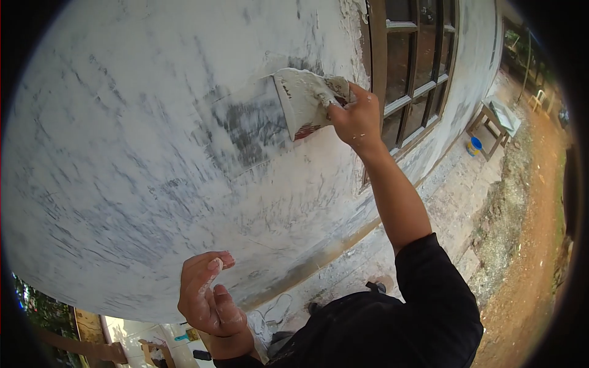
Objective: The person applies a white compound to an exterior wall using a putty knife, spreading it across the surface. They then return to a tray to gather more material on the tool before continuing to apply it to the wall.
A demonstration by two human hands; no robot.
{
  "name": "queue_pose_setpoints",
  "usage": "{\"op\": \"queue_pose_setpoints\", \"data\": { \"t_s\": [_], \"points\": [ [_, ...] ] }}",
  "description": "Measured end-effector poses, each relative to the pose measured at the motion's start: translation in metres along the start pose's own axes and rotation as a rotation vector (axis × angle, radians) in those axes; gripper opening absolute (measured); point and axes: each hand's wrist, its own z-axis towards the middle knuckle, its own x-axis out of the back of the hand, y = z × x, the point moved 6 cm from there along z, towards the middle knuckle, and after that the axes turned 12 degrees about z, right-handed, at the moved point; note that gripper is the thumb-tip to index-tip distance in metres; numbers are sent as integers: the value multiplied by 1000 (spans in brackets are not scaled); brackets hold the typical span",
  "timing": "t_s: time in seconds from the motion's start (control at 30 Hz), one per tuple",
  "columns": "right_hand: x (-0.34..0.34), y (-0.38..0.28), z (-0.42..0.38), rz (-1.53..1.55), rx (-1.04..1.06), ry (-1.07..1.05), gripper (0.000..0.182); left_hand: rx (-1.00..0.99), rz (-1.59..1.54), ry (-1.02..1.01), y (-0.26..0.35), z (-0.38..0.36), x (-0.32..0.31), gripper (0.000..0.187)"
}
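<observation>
My right hand [356,119] is closed around the handle end of a wide putty knife [300,101] caked with white putty. Its blade edge lies against the wall [153,129], beside a smeared dark grey patch. White putty coats much of that wall, with dark streaks showing through. Lower down, my left hand [211,297] is raised in front of the wall with loosely bent fingers, apart from each other. White residue covers its fingertips, and nothing shows in it.
Right of the putty knife is a wooden-framed window [414,67] with panes. Farther along the wall stand a small wooden table [491,122] and a blue bucket [473,146]. A dirt path [534,214] runs at the far right. A tiled surface [126,334] shows at lower left.
</observation>
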Motion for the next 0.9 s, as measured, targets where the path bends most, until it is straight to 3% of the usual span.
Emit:
{"op": "queue_pose_setpoints", "data": {
  "t_s": [0.07,0.13,0.23,0.37,0.4,0.43,0.47,0.73,0.8,0.87,0.9],
  "points": [
    [31,17,13,-32,11,54,28,-14,-17,-21,6,7,-13,49],
    [53,18,13,-72,17,113,28,65,-37,56,10,12,-21,25],
    [70,-10,3,-93,100,210,26,43,-54,36,12,13,-27,23],
    [22,-37,-22,-321,328,231,20,30,-71,37,6,13,-21,22],
    [-2,-43,-33,-407,422,221,18,-11,-82,29,3,11,-18,34],
    [-26,-44,-42,-417,388,182,21,-52,-93,22,1,9,-14,47],
    [-51,-46,-51,-427,354,142,23,-56,-97,24,-1,6,-9,47],
    [-176,-106,-131,-199,418,-35,23,-8,-30,96,-20,-16,36,51],
    [-177,-121,-136,-142,432,-88,23,-12,-15,103,-17,-18,44,51],
    [-157,-133,-137,115,472,-142,18,-25,2,108,-14,-19,50,51],
    [-152,-126,-130,207,322,-289,22,-26,0,102,-14,-20,51,52]
  ]
}}
